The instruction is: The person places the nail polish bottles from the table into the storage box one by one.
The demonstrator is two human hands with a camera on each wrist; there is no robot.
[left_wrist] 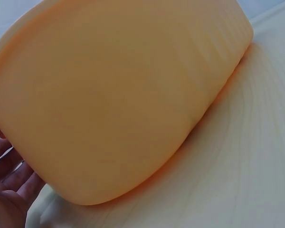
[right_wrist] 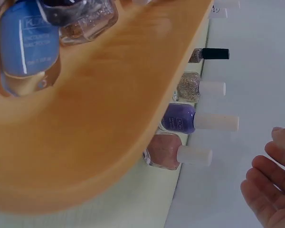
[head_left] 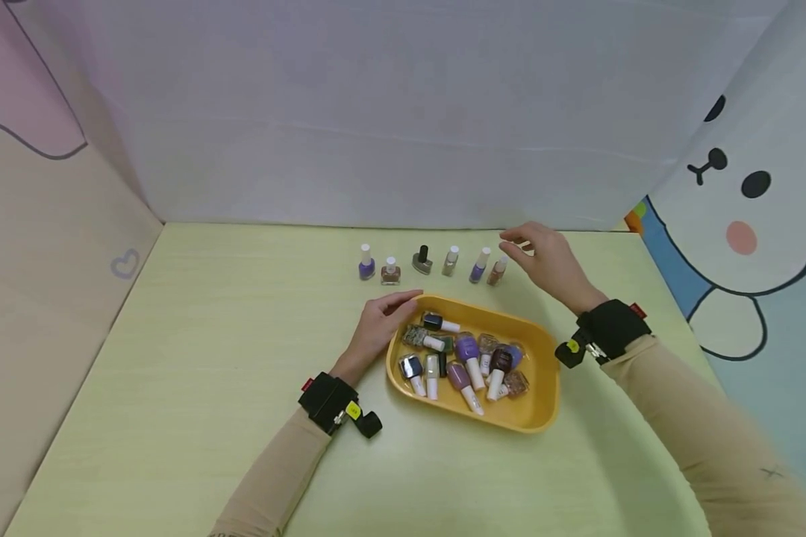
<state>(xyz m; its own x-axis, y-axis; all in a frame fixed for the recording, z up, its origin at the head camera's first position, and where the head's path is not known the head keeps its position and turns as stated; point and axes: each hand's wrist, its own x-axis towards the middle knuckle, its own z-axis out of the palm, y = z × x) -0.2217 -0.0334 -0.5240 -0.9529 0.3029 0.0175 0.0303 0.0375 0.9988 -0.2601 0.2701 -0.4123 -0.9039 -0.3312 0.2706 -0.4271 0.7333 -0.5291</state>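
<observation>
Head view suggested a lining-up step: the left hand (head_left: 376, 322), fingers relaxed, touched the yellow tray (head_left: 542, 406) of bottles (head_left: 466, 347); the right hand (head_left: 544, 257), loosely open and empty, hung beside the upright row (head_left: 449, 265), probably needing another pinch from the tray.

Soft, even light over pale yellow-green wood-grain surface (head_left: 175, 388); diffuse shadow beside my beige-sleeved right arm (head_left: 692, 425). White fabric-like backdrop (head_left: 389, 112) greyish, cool-tinted. My left wrist view dimmer, smooth yellow-orange tray (left_wrist: 99, 109) glowing warm along base. Right wrist view: glint on blue glass bottle (right_wrist: 28, 42), lettering soft.
</observation>
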